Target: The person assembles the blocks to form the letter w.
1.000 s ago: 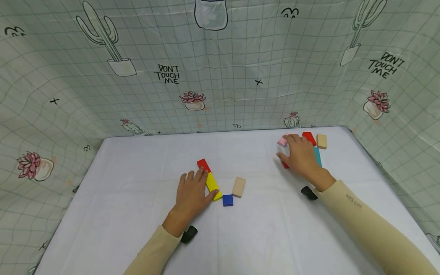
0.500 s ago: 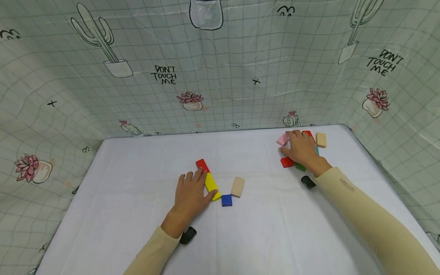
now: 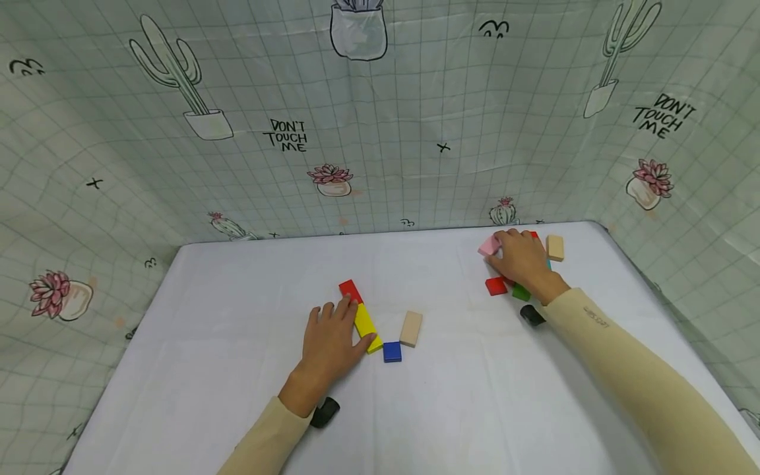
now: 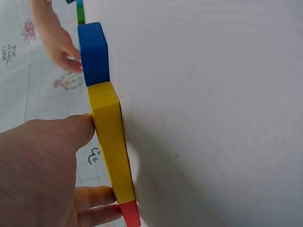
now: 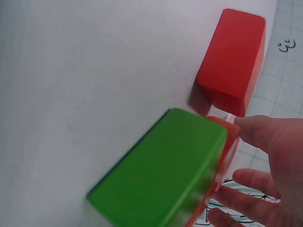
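Note:
My left hand (image 3: pixel 332 338) rests beside a yellow block (image 3: pixel 367 328) and a red block (image 3: pixel 351 290) laid end to end. In the left wrist view, its thumb touches the yellow block's side, while fingertips lie near the yellow-red joint. A blue block (image 3: pixel 392 351) meets the yellow one's near end, beside a tan block (image 3: pixel 411 328). At the back right, my right hand (image 3: pixel 524 262) reaches over a cluster, fingers spread. Near its thumb and fingertips is a pink block (image 3: pixel 489 247); whether they press it is unclear. A red block (image 3: pixel 495 285) and a green block (image 5: pixel 161 170) sit nearby.
Partly hidden behind the right hand are another red block (image 3: pixel 534 235) and a light blue one (image 3: pixel 549 265). A second tan block (image 3: pixel 555 248) stands near the back right corner. White cloth (image 3: pixel 237 310) covers the table; a printed grid curtain (image 3: pixel 392 119) surrounds it.
My right hand has shifted slightly back, its thumb drawing toward the pink block. The front red block and the green block now show more. The left hand has stayed in place.

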`<state>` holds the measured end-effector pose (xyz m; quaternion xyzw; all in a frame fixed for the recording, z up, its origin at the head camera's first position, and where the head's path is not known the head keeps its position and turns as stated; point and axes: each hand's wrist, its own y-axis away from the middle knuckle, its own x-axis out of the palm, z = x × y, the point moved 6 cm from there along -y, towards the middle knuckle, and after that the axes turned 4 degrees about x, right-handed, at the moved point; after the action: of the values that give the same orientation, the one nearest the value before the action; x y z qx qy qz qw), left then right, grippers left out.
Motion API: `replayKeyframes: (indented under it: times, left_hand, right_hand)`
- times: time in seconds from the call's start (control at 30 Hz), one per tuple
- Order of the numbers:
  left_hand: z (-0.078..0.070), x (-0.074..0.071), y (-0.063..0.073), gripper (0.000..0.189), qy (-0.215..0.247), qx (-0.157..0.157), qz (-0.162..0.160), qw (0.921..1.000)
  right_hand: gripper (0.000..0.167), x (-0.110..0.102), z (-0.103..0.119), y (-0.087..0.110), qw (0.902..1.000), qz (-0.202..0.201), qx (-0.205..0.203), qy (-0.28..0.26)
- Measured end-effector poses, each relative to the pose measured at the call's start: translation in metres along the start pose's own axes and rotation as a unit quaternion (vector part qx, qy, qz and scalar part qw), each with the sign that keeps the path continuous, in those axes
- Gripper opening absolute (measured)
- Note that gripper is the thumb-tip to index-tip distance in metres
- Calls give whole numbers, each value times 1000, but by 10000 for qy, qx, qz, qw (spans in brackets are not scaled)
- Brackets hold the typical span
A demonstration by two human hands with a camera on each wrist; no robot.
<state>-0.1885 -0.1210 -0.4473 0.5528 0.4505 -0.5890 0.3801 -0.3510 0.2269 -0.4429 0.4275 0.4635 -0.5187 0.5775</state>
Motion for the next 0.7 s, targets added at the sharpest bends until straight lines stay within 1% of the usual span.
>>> replayKeyframes:
  times: [0.23, 0.33, 0.5, 0.6, 0.7]
  left_hand:
    - [0, 2, 0, 71, 30, -8, -23, 10000]
    - [0, 3, -1, 70, 72, -24, -2, 10000]
    - [0, 3, -1, 70, 80, -37, -17, 10000]
    - [0, 2, 0, 70, 78, -43, -5, 10000]
    - [0, 2, 0, 71, 69, -40, 9, 10000]
  right_hand:
    - [56, 1, 0, -3, 9996, -217, 141, -74]
    - [55, -1, 4, -1, 9995, -243, 109, -189]
    - [55, -3, 19, 9, 9987, -381, -156, -285]
    - [55, -1, 33, 20, 9976, -499, -377, -313]
    - [54, 4, 49, 33, 9960, -517, -628, -369]
